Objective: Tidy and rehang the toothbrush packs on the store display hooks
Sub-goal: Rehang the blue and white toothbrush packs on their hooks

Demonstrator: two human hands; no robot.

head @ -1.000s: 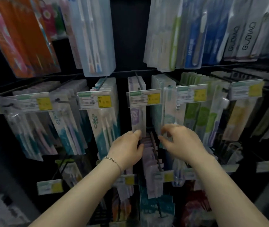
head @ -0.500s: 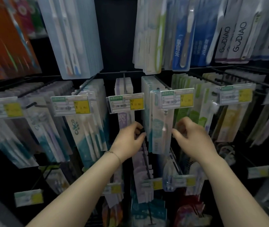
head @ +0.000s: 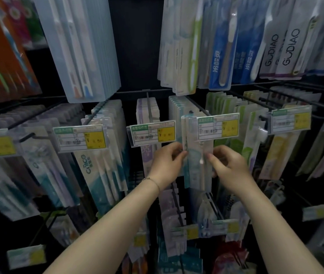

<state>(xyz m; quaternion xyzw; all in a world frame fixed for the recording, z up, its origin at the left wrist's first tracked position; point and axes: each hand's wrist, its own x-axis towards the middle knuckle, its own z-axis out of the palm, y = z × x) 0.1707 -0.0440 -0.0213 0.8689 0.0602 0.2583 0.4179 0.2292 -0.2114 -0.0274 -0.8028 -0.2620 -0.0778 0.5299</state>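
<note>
**Fingers (head: 179,153) pinch toothbrush pack (head: 194,169) at both edges**

Left hand (head: 166,165) nips its 9 o'clock edge, right hand (head: 230,169) its 3 o'clock edge. Pack sits centre frame, top tucked behind the price tag (head: 218,126). Best done: keep it square, hole level, slide straight back along the hook (head: 196,106) at 12 o'clock. Hooks serve as holders, each carrying a row of packs.

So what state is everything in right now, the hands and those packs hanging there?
clear toothbrush pack, upright between both hands; its top is hidden behind the price tag.
left hand, pinching the pack's left edge.
right hand, pinching the pack's right edge.
price tag, facing out in front of the pack.
purple packs, hanging in a row, untouched.
GODIAO packs, hanging on the top row.
</note>
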